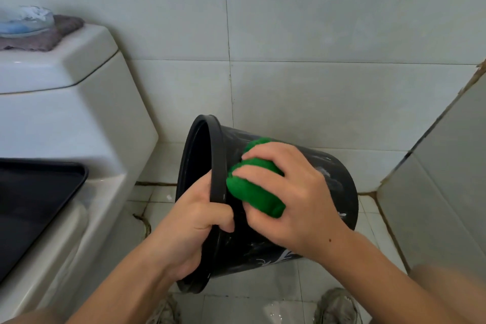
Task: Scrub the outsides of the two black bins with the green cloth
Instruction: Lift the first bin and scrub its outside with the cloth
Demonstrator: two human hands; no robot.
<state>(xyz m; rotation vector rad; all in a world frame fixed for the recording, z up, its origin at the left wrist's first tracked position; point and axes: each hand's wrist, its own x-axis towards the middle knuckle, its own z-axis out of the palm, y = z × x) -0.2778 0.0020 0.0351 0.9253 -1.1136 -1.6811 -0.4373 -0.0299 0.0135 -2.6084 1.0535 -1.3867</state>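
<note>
Bottom of the frame: two shoes (pixel 334 305) stand on the wet tiled floor (pixel 263 302), and both forearms reach up toward the centre. Lower centre: the left hand (pixel 194 221) grasps the rim of a black bin (pixel 339 192), its fingers curled over the edge into the mouth and its thumb on the outer side. The bin is held clear of the floor and tipped on its side, with the mouth facing the left of the frame and the base pointing right. White soapy streaks mark its outer wall. Centre: the right hand (pixel 294 192) clenches a bunched green cloth (pixel 252 189) and presses it against the outer wall of the bin just beside the rim, close to the left hand. Only one bin is visible. Left of the frame: a white toilet (pixel 79 139) with a black tray (pixel 39 192) lying on it. Upper left: on the tank lid rests a folded brownish towel (pixel 65 29), with a clear bluish dish (pixel 26 21) on top of it. Upper half and right edge: pale wall tiles (pixel 315 34) meeting at a corner.
</note>
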